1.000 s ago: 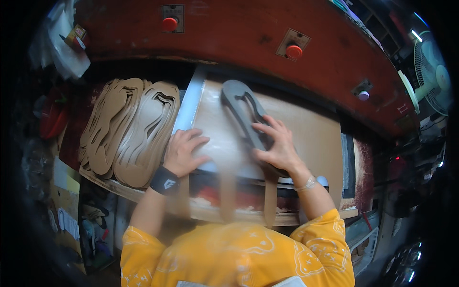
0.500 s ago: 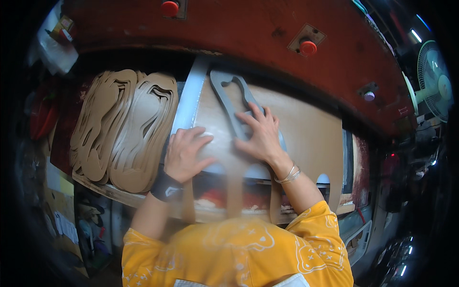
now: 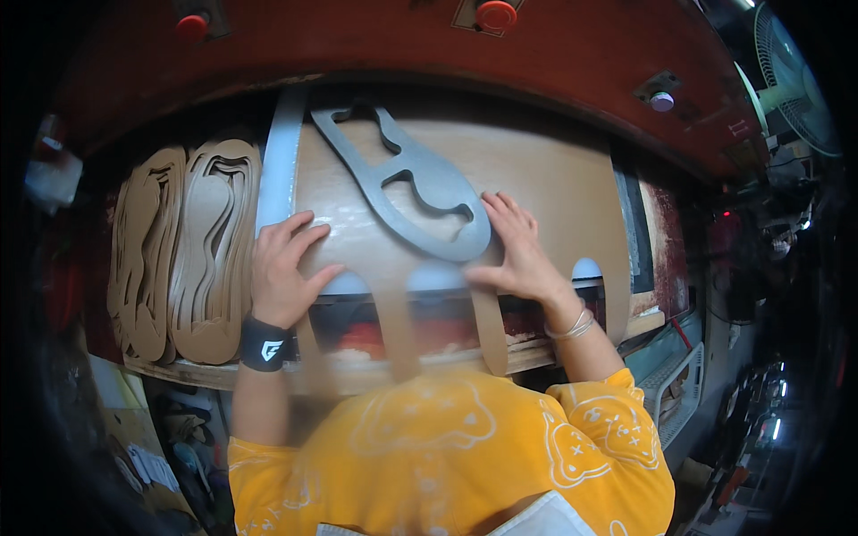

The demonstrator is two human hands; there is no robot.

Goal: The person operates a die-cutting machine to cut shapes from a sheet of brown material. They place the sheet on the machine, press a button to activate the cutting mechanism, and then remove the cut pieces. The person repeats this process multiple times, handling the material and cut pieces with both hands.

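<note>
A grey metal cutting die (image 3: 389, 167) in a shoe-sole shape lies slanted on a brown sheet (image 3: 545, 170). Its wide rounded end points toward me, and openings show the sheet through it. My right hand (image 3: 525, 259) is at that end, fingers and thumb spread around its right side, with the fingertips close against the die's edge. At the sheet's left edge, my left hand (image 3: 284, 272) rests with fingers apart, holding nothing. Rounded cut-outs notch the near edge of the sheet, leaving strips (image 3: 490, 335) that hang toward me.
Two tall stacks of brown sole-shaped pieces (image 3: 214, 259) stand to the left. Beyond the sheet runs a dark red machine beam (image 3: 357, 40) with a red push button (image 3: 496, 16). A pale board strip (image 3: 281, 170) borders the sheet. A fan (image 3: 791, 80) is at far right.
The die has turned to a stronger slant. My right hand has gone from lying over the die to its near right end. My left hand stays by the sheet's left edge. The whole view has shifted.
</note>
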